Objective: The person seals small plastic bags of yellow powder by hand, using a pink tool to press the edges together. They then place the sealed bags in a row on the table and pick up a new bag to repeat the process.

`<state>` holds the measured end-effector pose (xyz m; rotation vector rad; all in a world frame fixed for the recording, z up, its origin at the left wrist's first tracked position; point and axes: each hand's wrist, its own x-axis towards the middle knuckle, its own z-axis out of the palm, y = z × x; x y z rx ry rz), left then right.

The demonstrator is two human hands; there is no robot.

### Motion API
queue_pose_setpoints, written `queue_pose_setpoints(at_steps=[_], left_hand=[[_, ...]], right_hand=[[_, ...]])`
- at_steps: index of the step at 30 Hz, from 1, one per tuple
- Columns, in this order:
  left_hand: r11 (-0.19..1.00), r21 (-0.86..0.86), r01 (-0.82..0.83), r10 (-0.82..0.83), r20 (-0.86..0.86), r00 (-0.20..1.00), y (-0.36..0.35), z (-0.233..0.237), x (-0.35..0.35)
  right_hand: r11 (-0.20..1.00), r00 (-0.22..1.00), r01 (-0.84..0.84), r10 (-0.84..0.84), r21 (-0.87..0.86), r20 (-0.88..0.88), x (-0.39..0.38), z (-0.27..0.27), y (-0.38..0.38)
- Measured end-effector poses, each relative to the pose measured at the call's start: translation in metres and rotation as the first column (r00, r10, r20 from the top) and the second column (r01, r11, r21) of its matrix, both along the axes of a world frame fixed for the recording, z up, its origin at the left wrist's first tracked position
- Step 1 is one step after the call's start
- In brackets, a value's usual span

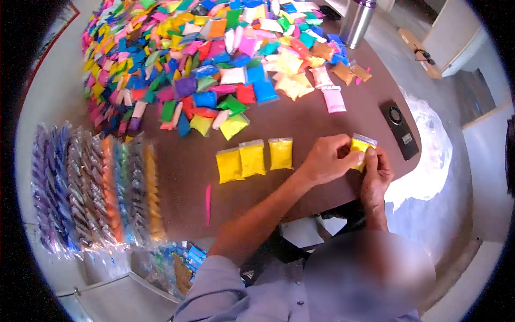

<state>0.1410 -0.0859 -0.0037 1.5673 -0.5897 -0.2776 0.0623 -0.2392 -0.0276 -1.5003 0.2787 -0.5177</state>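
Your left hand (326,160) and right hand (377,174) both pinch the yellow packet (360,147) in closed fingers, above the tabletop (300,121) by its edge. Squeeze harder and its seal may split, spilling powder.

Left hand (327,160) and right hand (375,174) pinch a yellow packet (360,147), seemingly powder-filled.
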Motion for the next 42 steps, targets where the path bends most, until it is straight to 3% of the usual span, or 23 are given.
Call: queue_pose_setpoints(at_steps=[2,3,8,10,13,19,25,30,34,36,42], left_hand=[[0.999,-0.009,0.033,-0.033,-0.026,0.999,0.000,-0.002,0.000],[0.998,0.067,0.001,-0.005,0.065,0.998,0.001,-0.002,0.002],[0.996,0.043,-0.081,0.073,0.158,0.985,0.001,-0.006,0.002],[0.994,0.024,-0.107,0.100,0.194,0.976,0.001,-0.006,0.001],[1.000,0.014,-0.026,0.025,0.065,0.998,0.000,-0.004,0.001],[0.997,0.083,0.006,-0.015,0.119,0.993,0.002,-0.005,0.002],[0.999,-0.016,-0.040,0.042,0.153,0.987,0.001,-0.011,0.004],[0.999,0.045,0.006,-0.011,0.112,0.994,0.003,-0.002,0.002],[0.999,-0.029,-0.021,0.024,0.119,0.993,-0.002,-0.010,0.001],[0.999,-0.033,-0.013,0.017,0.125,0.992,-0.002,-0.012,0.002],[0.997,0.006,-0.071,0.069,0.144,0.987,0.000,-0.009,0.003]], right_hand=[[0.999,0.999,-0.027,0.025,0.047,0.035,0.000,0.001,0.002],[1.000,1.000,-0.016,0.016,0.004,0.003,0.001,0.003,0.002],[0.993,0.992,-0.035,0.020,-0.113,-0.128,0.002,0.021,0.010],[0.997,0.996,-0.047,0.042,-0.064,-0.078,0.002,0.009,0.005],[0.999,0.999,-0.044,0.044,-0.004,-0.014,0.002,0.007,0.006],[0.999,1.000,0.027,-0.027,0.042,0.001,0.002,0.018,0.015],[0.983,0.999,-0.031,0.029,-0.179,-0.016,0.004,0.012,0.007],[0.997,1.000,-0.002,0.002,-0.071,-0.009,0.002,0.014,0.010],[0.999,0.999,0.050,-0.050,0.016,-0.005,0.001,0.014,0.012],[0.994,0.999,0.028,-0.032,-0.110,-0.038,0.002,0.007,0.005],[0.984,0.999,-0.032,0.026,-0.173,-0.033,0.006,0.015,0.008]])
